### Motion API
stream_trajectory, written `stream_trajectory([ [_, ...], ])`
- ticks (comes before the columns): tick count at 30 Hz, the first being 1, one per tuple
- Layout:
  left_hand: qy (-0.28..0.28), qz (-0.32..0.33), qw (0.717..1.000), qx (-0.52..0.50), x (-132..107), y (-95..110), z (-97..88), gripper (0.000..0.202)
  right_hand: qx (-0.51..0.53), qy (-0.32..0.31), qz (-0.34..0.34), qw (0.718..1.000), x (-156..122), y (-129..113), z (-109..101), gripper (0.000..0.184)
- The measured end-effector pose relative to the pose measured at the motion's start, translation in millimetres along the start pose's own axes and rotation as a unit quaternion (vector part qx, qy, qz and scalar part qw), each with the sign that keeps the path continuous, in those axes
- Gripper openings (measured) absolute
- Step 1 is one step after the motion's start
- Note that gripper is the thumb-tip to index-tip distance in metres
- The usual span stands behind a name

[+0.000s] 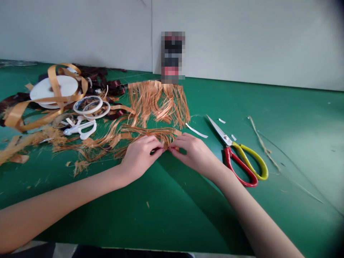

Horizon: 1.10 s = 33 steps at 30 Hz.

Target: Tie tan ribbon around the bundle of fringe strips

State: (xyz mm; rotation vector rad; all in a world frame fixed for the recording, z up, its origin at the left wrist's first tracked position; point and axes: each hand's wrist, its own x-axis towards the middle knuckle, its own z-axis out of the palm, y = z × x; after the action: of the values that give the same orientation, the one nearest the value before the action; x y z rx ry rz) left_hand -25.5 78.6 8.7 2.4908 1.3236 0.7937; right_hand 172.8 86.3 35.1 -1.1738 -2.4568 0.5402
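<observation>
The left hand (141,156) and right hand (193,154) are clamping frayed, fibrous orange ribbon strands (158,133) together, while steel scissors (236,154) with red-and-yellow handles are lying just beside the right hand.

Bright light, soft shadow (188,200) under the right hand (195,154), darkened corners (338,10).

Your bare left hand (142,154) and bare right hand (194,154) come together near the middle of your view. Both are curled palm-down, knuckles up, with the fingertips (162,149) of each turned inward so that the two hands nearly meet. Your wrists bend gently. Your bare left forearm (61,204) reaches in from the lower left edge and your bare right forearm (258,218) from the lower right, the two angling together in a wide V.
</observation>
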Motion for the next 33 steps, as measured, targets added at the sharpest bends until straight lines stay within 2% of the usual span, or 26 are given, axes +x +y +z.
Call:
stream_trajectory([
  [4,-0.004,-0.017,0.999,-0.034,2,-2,0.7,0.006,0.012,0.010,0.017,1.000,0,2,-2,0.017],
  [7,0.001,-0.010,0.999,-0.044,4,-2,0.9,0.001,0.020,-0.003,0.008,1.000,-1,3,-4,0.011],
  [15,0.053,0.074,0.996,0.009,-1,-3,6.1,0.016,0.035,-0.011,0.025,0.999,0,0,-4,0.014],
  [18,0.066,0.086,0.993,0.034,-2,-2,5.7,0.016,0.035,-0.017,0.033,0.999,-1,1,-6,0.012],
  [21,0.067,0.097,0.992,0.053,-1,-1,3.1,0.015,0.033,-0.029,0.027,0.999,-2,3,-8,0.013],
  [27,0.064,0.184,0.978,0.082,-6,-4,0.8,0.025,0.026,-0.034,0.008,0.999,-3,7,-11,0.012],
  [33,0.059,0.204,0.972,0.099,-9,-7,-1.7,0.026,0.017,-0.021,0.018,0.999,-3,5,-12,0.013],
])
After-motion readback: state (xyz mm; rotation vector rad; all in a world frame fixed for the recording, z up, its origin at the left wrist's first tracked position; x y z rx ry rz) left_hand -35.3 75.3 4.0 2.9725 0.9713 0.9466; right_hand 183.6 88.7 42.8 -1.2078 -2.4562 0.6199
